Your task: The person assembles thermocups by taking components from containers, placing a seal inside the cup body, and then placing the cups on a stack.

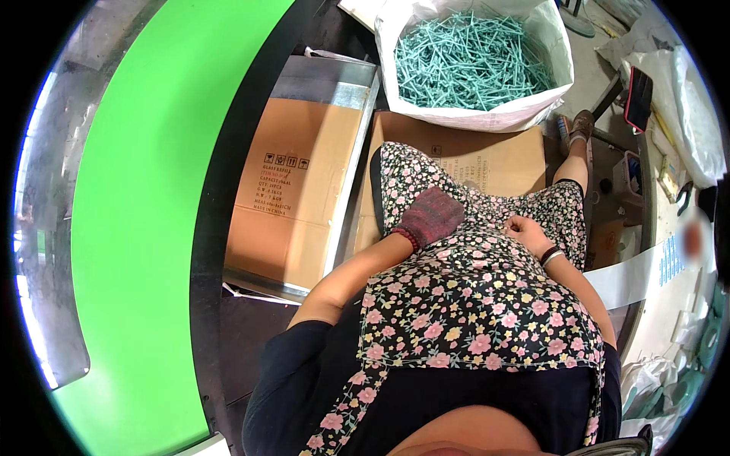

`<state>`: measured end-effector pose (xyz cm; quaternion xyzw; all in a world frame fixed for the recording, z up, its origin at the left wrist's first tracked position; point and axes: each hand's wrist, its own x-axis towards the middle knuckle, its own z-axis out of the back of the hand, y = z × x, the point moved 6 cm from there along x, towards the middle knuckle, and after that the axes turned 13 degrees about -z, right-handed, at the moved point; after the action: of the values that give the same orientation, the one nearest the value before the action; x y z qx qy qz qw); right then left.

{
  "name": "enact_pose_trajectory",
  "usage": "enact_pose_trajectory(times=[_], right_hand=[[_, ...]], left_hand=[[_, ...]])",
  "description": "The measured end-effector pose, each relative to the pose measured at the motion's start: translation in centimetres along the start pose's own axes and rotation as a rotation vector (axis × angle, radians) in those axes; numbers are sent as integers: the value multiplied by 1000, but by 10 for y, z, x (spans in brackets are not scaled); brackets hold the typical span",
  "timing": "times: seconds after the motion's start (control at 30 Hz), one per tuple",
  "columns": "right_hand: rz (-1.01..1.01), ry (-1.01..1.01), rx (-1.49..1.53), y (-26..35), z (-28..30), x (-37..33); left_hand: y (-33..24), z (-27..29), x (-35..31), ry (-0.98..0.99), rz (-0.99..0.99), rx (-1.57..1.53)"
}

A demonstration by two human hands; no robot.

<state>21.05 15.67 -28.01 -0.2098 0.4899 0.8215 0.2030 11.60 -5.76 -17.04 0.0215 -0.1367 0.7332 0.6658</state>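
My left hand (pixel 430 214) wears a knitted pink-grey glove and rests on my lap, on the flowered apron (pixel 471 289). It holds nothing that I can see. My right hand (pixel 526 230) is bare, with a dark band and a light band at the wrist. It lies on my lap too, fingers curled in, and nothing shows in it. A white sack (pixel 475 64) full of teal plastic stick parts (pixel 471 61) stands open just beyond my knees.
A bright green conveyor belt (pixel 144 228) curves along my left. Flat brown cardboard (pixel 293 190) lies in a metal frame between the belt and my leg. More cardboard (pixel 487 156) lies under my legs. A red phone (pixel 637 99) and white bags (pixel 696 114) sit at the right.
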Motion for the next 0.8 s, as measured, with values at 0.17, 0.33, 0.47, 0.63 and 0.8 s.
enact_pose_trajectory(times=[0.17, 0.33, 0.47, 0.63, 0.8], right_hand=[[-10, -1, -19, 1, 1, -2], [-44, 8, -54, 3, 1, -2], [-31, -9, -85, 16, 2, -8], [390, -42, -346, 32, -8, -30], [359, -218, -235, 66, 7, -64]], left_hand=[[-2, 2, 2, 16, -6, 45], [-5, 5, 1, -15, -31, 43], [3, 13, 12, 180, 147, -144], [48, 78, -13, -441, 423, -137], [137, 112, -81, -575, 859, -124]])
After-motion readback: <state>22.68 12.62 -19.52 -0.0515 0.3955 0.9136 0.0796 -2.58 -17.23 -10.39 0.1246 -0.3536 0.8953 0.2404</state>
